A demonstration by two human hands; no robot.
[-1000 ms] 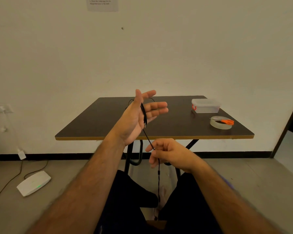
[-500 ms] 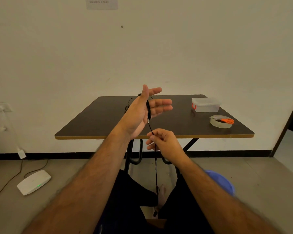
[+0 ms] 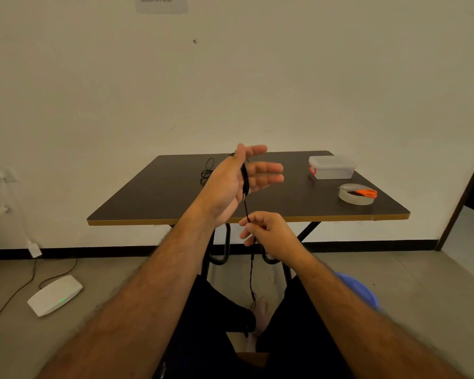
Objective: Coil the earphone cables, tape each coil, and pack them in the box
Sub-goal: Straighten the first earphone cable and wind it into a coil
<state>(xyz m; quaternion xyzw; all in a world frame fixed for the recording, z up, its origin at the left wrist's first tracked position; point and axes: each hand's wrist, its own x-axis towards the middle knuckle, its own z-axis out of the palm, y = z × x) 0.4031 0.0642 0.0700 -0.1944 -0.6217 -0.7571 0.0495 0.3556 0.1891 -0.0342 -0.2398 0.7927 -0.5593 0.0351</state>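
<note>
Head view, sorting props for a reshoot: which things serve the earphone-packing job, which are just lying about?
For the job: cable wound on the left hand, right hand pinching it, second cable, box, tape, scissors.
Lying about: white device, blue tub.

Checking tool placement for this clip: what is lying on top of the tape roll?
Orange-handled scissors lie across the top of the clear tape roll, handles to the right, blades pointing left. Whether anything sits inside the roll's centre hole cannot be seen; the scissors partly cover it.
</note>
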